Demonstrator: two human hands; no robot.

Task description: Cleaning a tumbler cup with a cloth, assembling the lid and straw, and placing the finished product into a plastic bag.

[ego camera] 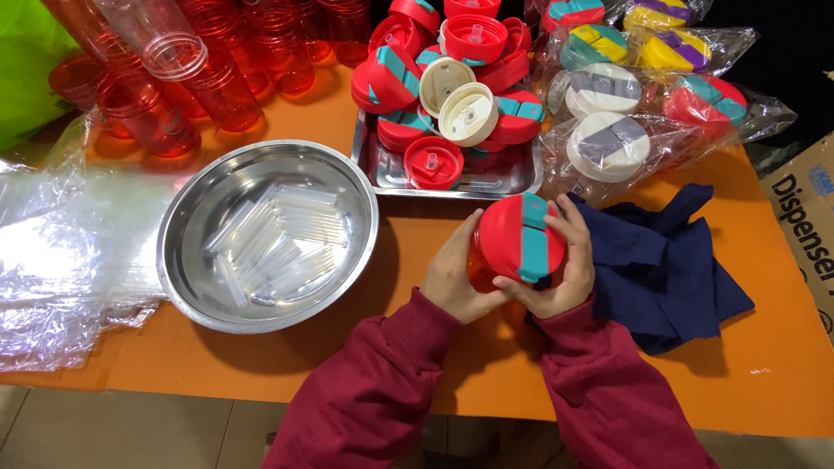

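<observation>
Both hands hold one item over the near edge of the orange table (261, 365): a translucent red bottle (483, 266) capped with a red lid (519, 236) that carries a teal flip strap across its top. The left hand (453, 278) wraps the bottle's side from the left, fingers curled up toward the lid rim. The right hand (565, 265) cups the lid from the right, with fingers laid over its edge and thumb beneath. Both hands are closed on the item; neither is free.

Handling assessment: the bottle appears to be thin, rigid plastic and looks empty, so it is judged light. The wall is smooth and likely slippery, and may flex under a hard squeeze. The lid looks stiffer, and its rim offers the surer purchase. The best hold is judged to be one hand around the body just below the lid and the other around the lid's circumference, clear of the teal strap, which looks hinged and could lift.

Surroundings: a steel bowl (187, 287) holding clear straws (269, 247) sits to the left. A steel tray (512, 178) heaped with loose lids stands just behind the hands. Bagged lids (608, 143) lie at right rear, stacked red bottles (174, 95) at left rear, and a navy cloth (669, 269) touches the right hand's side.
</observation>
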